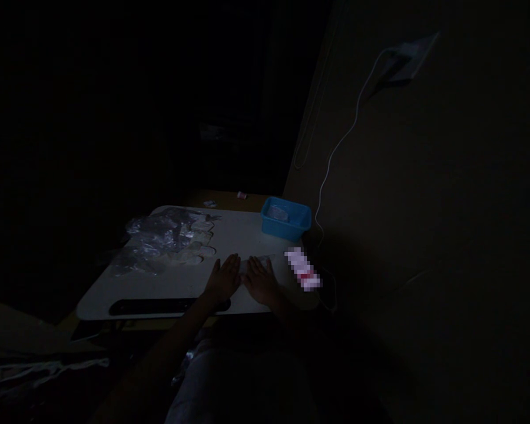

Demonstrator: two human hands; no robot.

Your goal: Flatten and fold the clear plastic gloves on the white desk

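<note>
The scene is very dark. My left hand (224, 278) lies flat on a white tabletop (159, 288), fingers stretched out and together. Beside it, my right hand (260, 280) also lies flat with its fingers extended. Both rest on a thin clear or pale flat item (265, 260) that I cannot make out well. A pile of clear plastic bags (161, 238) lies to the left of my hands, apart from them.
A blue plastic bin (286, 217) stands at the table's far right corner. A blurred white and red pack (303, 269) sits at the right edge. A dark strip (159, 306) lies along the front edge. A white cable (335, 147) hangs down the right wall.
</note>
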